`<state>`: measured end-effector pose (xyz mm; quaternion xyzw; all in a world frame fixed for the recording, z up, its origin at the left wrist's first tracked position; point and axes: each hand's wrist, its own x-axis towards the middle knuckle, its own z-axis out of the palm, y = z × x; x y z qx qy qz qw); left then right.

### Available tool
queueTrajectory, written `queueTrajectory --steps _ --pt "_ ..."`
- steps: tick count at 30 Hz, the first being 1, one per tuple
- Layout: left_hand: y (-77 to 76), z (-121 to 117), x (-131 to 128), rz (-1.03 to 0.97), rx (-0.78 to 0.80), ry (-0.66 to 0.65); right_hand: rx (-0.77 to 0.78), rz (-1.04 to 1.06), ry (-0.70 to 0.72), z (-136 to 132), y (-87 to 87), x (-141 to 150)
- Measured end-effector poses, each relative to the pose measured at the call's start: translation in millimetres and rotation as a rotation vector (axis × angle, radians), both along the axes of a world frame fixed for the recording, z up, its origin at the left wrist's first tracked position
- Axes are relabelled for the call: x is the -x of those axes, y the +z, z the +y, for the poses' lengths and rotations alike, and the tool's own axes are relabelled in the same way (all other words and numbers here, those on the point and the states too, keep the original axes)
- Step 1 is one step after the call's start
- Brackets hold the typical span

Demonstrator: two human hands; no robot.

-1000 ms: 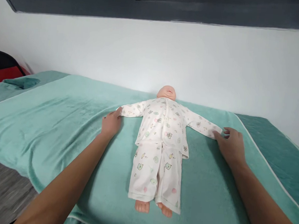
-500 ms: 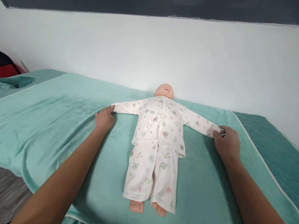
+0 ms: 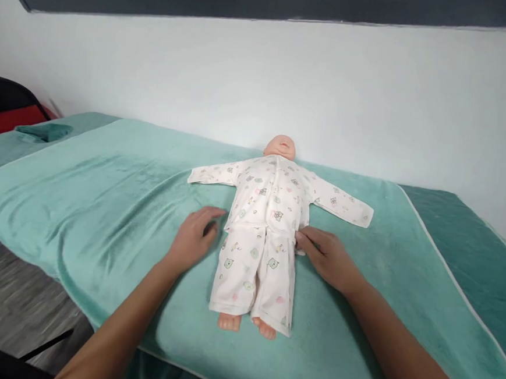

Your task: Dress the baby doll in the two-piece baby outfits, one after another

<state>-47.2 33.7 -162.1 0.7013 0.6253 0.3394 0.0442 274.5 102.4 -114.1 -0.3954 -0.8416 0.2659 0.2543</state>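
Note:
A baby doll (image 3: 279,147) lies on its back in a white printed long-sleeved shirt (image 3: 266,193) and matching pants (image 3: 236,273). Both sleeves stretch out to the sides, and the bare feet stick out of the pant legs. At the right side of the shirt's hem, my right hand (image 3: 330,260) has its fingers closed on the cloth. My left hand (image 3: 195,237) hovers beside the opposite hem with thumb and fingers apart, its fingertips close to the shirt's edge and nothing held.
A teal blanket (image 3: 116,202) covers the surface under the doll, with folds on the left and a darker teal cover (image 3: 459,241) at right. Behind stands a white wall (image 3: 227,76). A black and red object (image 3: 11,118) is at far left.
Both hands have let go of the sleeve ends and moved inward and down to the shirt's hem. My right hand has pulled the right hem edge inward. The sleeves stay spread.

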Motion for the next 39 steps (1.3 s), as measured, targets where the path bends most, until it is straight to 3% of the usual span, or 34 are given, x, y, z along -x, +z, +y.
queueTrajectory --steps 4,11,15,18,22,25,29,39 --pt "0.5 -24 -17 0.002 0.012 -0.100 0.017 -0.028 -0.062 1 2.7 -5" --pt "2.4 -31 -21 -0.268 -0.009 -0.032 0.032 0.007 -0.100 4 2.1 -8" --pt "6.3 -67 -36 -0.487 -0.025 -0.049 0.104 -0.012 -0.109 7 -0.1 -10" --pt "4.8 -109 -57 -0.405 -0.055 -0.093 0.129 -0.027 -0.097 9 -1.3 -12" --pt "4.3 -147 -88 -0.107 -0.169 -0.127 0.135 -0.021 -0.094 10 -2.7 -12" --pt "10.9 -147 -108 0.033 -0.208 -0.126 0.122 -0.022 -0.102 11 -3.4 -12" --pt "21.0 -128 -121 0.020 -0.164 -0.121 0.129 -0.006 -0.086 12 -4.7 -13" --pt "28.4 -122 -110 -0.155 -0.025 -0.222 0.222 0.007 -0.091 18 -7.7 -16"
